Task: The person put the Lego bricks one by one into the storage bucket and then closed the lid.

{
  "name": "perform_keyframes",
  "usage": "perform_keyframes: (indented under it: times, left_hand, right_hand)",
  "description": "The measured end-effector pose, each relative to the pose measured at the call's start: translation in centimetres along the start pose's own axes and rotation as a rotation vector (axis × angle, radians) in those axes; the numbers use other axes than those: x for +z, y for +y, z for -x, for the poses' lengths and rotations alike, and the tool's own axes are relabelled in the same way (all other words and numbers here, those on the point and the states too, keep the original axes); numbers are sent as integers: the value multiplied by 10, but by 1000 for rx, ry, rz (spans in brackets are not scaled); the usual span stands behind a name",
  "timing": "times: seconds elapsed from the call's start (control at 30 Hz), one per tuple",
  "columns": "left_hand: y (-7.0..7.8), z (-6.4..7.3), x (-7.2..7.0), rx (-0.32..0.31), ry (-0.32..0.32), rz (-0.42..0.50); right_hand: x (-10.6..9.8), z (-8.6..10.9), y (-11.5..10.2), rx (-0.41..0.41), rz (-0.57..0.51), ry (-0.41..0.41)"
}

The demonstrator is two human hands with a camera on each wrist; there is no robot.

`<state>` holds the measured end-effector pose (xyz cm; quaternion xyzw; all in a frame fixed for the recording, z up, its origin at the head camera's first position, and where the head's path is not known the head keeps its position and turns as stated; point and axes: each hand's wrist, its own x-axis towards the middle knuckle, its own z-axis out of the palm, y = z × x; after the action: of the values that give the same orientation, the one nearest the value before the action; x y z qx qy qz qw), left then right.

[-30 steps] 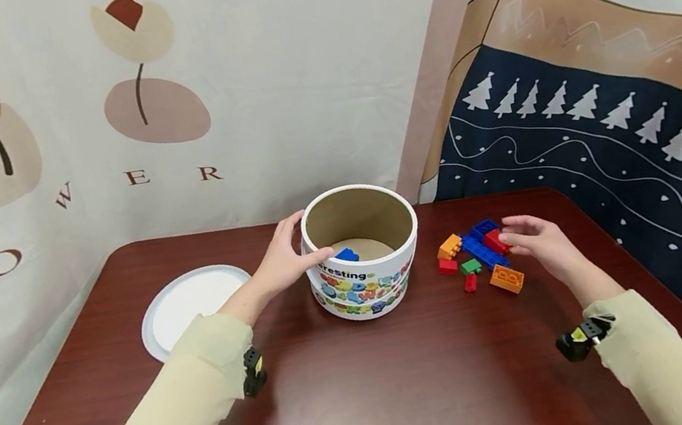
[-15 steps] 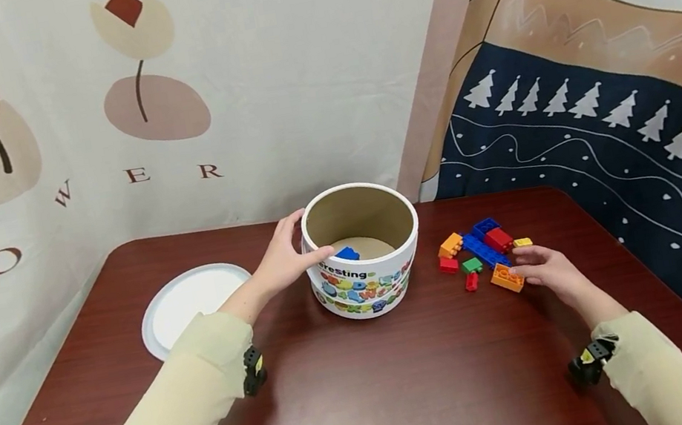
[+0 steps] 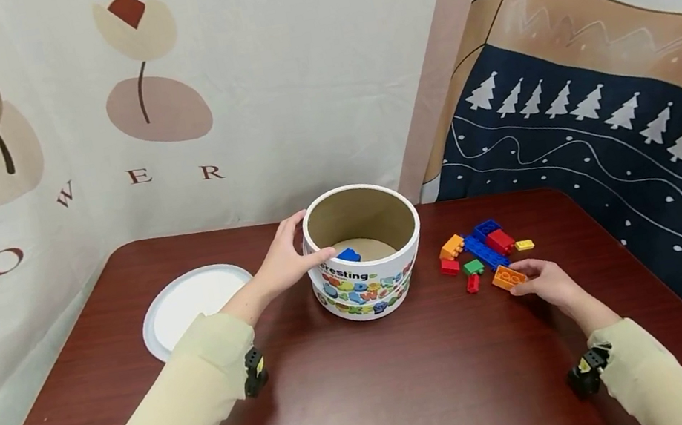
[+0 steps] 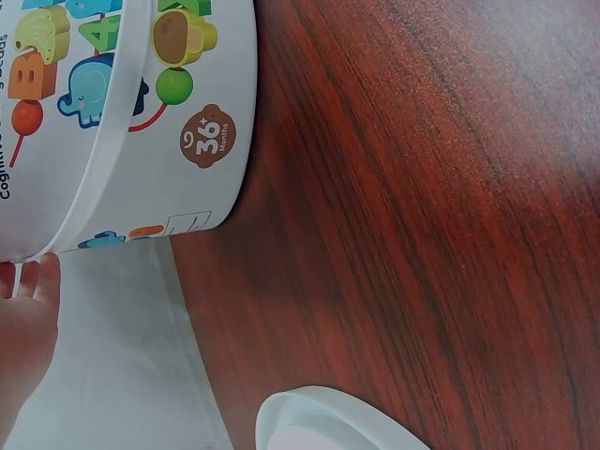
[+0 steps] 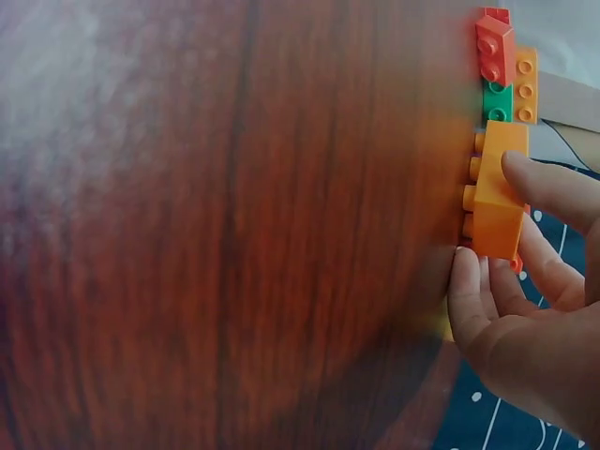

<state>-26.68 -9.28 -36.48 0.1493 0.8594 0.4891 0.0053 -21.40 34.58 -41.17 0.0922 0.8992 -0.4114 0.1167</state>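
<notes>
My left hand [image 3: 281, 258] grips the rim of a white bucket [image 3: 369, 296] printed with colourful shapes. Its thumb lies at the front of the rim, the other fingers on the left side. Inside the bucket a blue toy brick [image 3: 348, 255] shows on the floor. At the right, my right hand [image 3: 550, 281] pinches the right end of an orange building brick [image 3: 508, 277], low over the table. In the right wrist view the thumb lies against the orange brick [image 5: 502, 187]; its studs face the tabletop side. The left wrist view has only the fingertips [image 4: 37, 279] at the bucket [image 4: 202, 178].
Beside the orange brick lie blue [image 3: 485, 251], red [image 3: 499, 241], green [image 3: 473, 267] and yellow [image 3: 525, 245] bricks, with another orange brick [image 3: 451, 246]. A round white lid [image 3: 194, 305] rests left of the bucket. Printed cloths hang behind the brown table [image 3: 397, 383].
My right hand has come down toward me from the red brick to the orange one, taking hold of its end. The yellow brick is uncovered. My left hand stays on the bucket.
</notes>
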Motion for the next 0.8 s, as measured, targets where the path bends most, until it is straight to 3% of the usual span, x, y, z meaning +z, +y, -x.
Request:
perform_keyframes:
  times: [0.37,0.8]
  left_hand:
    - [1,0,2,10,-3,2]
    - [-1,0,1,0,0,-2]
  right_hand:
    - [-3,2,2,11,-13,5]
    - [-11,7,-17,-16,-72,12]
